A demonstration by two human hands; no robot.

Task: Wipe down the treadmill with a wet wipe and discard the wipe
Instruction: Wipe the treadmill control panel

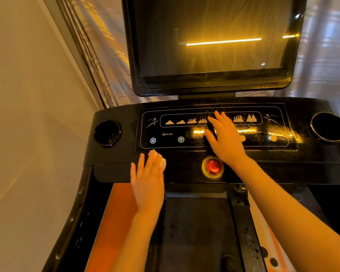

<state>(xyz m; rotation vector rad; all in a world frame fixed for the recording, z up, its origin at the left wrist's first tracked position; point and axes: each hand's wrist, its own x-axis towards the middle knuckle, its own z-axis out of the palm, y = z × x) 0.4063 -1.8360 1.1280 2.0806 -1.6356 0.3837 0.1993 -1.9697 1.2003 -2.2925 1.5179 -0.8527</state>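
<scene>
The black treadmill console fills the middle of the head view, with a dark screen above it. My left hand lies flat with straight fingers on the console's lower left edge. Under its fingertips it presses a small white wet wipe; only part of the wipe shows. My right hand rests flat, fingers spread, on the glossy control panel, covering its middle. The panel surface right of that hand looks wet and streaky.
A red emergency stop button sits just below my right wrist. Round cup holders lie at the console's left and right ends. A beige wall runs close on the left; the belt deck is below.
</scene>
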